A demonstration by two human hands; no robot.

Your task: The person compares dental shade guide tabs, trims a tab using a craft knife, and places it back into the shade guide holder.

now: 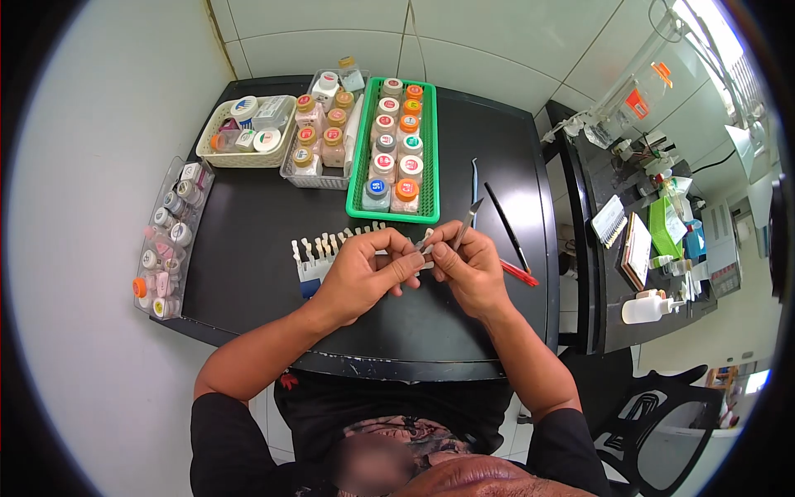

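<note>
Both hands meet above the middle of the black table. My left hand (370,267) is closed, thumb against fingers, on a small pale piece (427,258) whose details are too small to tell. My right hand (469,269) is closed round a metal blade tool (468,222), its pointed end slanting up and away. The right fingertips nearly touch the left ones at the small piece. Just beyond and left of my left hand lies a shade guide (313,269) with a row of tooth-shaped tabs, partly hidden by that hand.
A green basket (354,195) of capped bottles stands beyond my hands, beside a grey basket (319,179) and a cream basket (248,160). A clear tray (172,240) of jars is at the left edge. Right lie a black brush (507,219), blue tool (474,178) and red item (519,273).
</note>
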